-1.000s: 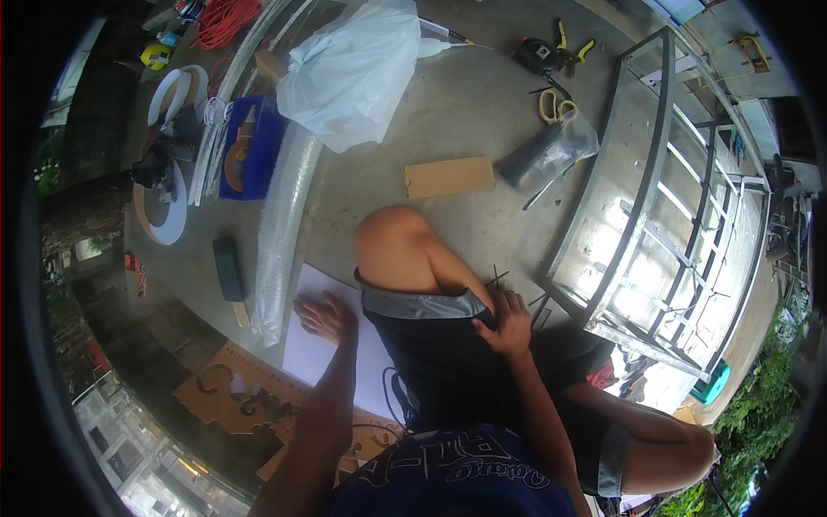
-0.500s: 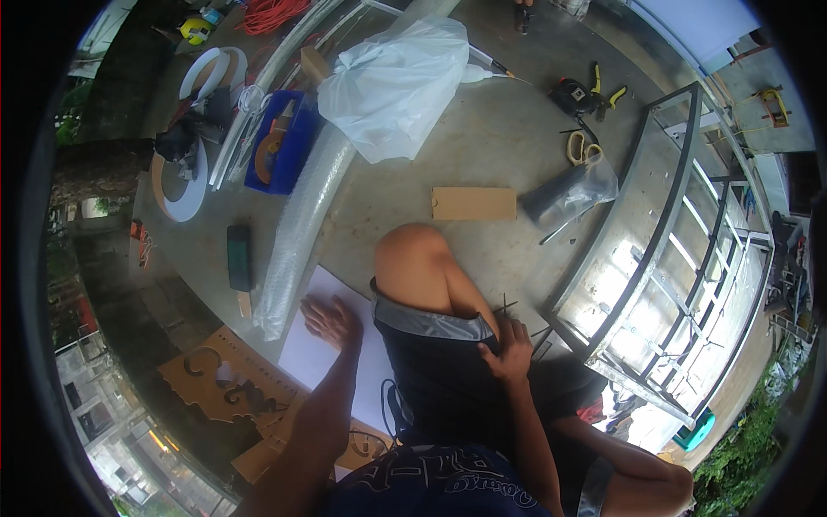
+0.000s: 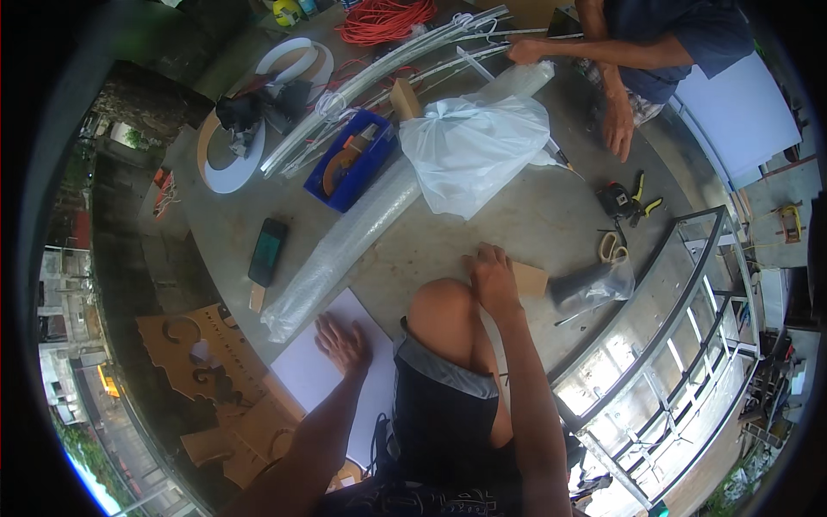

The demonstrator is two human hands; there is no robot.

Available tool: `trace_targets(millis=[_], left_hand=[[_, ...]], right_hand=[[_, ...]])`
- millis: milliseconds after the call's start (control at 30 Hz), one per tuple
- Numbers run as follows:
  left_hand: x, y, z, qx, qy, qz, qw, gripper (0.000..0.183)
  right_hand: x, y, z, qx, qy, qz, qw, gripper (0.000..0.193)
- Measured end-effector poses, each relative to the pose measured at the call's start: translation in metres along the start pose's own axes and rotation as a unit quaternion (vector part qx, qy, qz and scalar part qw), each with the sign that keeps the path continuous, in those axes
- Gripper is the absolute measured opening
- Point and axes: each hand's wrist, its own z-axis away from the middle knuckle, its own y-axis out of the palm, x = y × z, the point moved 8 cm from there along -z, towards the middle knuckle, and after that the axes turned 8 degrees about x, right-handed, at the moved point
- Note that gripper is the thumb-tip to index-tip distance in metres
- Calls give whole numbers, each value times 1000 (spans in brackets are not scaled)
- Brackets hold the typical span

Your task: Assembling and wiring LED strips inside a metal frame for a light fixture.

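Observation:
My left hand point(image 3: 343, 343) lies flat, fingers spread, on a white sheet point(image 3: 297, 372) beside my knee. Past the knee, my right hand point(image 3: 494, 280) is closed over the left part of a brown cardboard piece point(image 3: 531, 280). Its fingers curl downward and cover that end, so the fingertips and the exact contact are hidden. Right of the cardboard lies a clear plastic bag with dark contents point(image 3: 594, 289), with cream-handled scissors point(image 3: 612, 248) at its far end.
Bubble-wrapped roll point(image 3: 345, 250), white plastic bag point(image 3: 474, 146), blue bin point(image 3: 351, 162) and dark phone-like slab point(image 3: 268, 252) lie on the table. A metal frame point(image 3: 689, 258) stands right; cut-out cardboard point(image 3: 185, 353) lies left. Another person's hand point(image 3: 617, 125) hangs at the far edge.
My right hand has left my knee and reached forward to the cardboard piece. My left hand stays on the white sheet. The view has shifted, and another person's arms now show at the far side.

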Motion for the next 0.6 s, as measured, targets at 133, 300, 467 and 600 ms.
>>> trace_targets(millis=[133,300,467,600], left_hand=[[-3,-4,4,1,1,-10,1000,66],[5,6,-3,-38,12,-56,998,68],[17,8,-6,-78,19,-96,992,72],[9,18,-9,-71,22,-118,990,71]], right_hand=[[-16,14,-20,216,48,71,973,17],[-16,24,-41,236,65,47,968,28],[-31,25,-56,196,130,9,972,14],[-52,22,-35,222,134,-38,965,14]])
